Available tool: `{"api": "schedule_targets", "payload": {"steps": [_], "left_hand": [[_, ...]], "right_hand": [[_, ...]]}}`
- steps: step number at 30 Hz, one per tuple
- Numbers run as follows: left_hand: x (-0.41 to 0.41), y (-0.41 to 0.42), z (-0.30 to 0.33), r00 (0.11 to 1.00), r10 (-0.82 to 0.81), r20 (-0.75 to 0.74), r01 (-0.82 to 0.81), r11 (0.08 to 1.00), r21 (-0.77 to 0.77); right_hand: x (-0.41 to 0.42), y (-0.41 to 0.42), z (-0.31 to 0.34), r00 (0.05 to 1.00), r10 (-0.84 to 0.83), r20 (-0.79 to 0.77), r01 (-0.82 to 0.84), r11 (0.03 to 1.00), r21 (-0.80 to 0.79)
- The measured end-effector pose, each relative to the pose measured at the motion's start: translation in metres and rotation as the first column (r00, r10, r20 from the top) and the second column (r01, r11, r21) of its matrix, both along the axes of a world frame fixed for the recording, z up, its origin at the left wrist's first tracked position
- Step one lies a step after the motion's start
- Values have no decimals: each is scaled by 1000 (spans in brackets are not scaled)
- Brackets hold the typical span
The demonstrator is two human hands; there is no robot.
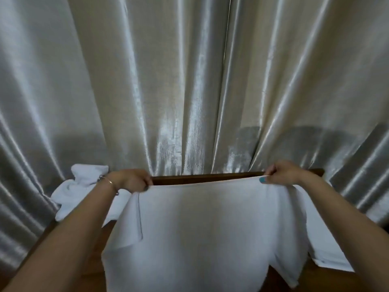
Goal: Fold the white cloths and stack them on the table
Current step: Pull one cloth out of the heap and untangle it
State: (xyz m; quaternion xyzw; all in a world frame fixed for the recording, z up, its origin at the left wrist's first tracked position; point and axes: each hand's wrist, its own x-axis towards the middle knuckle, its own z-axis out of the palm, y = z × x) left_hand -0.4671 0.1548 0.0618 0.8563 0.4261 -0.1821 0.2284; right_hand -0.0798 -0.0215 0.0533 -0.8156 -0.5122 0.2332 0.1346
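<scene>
A white cloth (202, 224) hangs stretched in front of me, its top edge pulled taut between both hands. My left hand (131, 180) pinches the upper left corner and my right hand (281, 172) pinches the upper right corner. The cloth hangs down over the brown wooden table (202, 178), hiding most of it. A crumpled pile of white cloths (77, 190) lies at the table's far left, behind my left forearm. A flat white cloth (328, 256) lies on the right, partly hidden by the held cloth and my right arm.
A shiny silver-grey curtain (189, 81) hangs right behind the table and fills the whole background. Bare wood of the table shows at the lower left (92, 260) and lower right.
</scene>
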Motion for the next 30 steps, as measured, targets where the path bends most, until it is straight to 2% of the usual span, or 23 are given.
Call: {"api": "schedule_targets", "payload": {"steps": [3,7,12,17,19,23,30], "left_hand": [[25,23,-75,996,66,58,-76,979,189],[36,51,-149,986,125,111,-143,974,175],[33,91,-192,977,183,113,-204,954,217],[41,121,-217,977,188,102,-209,942,264],[44,126,-226,966,199,164,-237,933,270],[52,131,-236,930,229,287,-313,903,295],[66,127,-241,899,286,332,-396,855,336]], "right_hand": [[1,32,-62,991,-63,122,65,998,-13],[6,63,-116,966,-83,244,97,994,-47],[8,91,-145,892,-53,449,112,988,-106],[11,106,-167,739,-28,674,156,979,-130],[13,110,-173,709,-56,703,178,979,-102],[24,115,-181,718,-113,687,222,972,-72],[36,136,-195,742,-176,647,244,970,-17]]}}
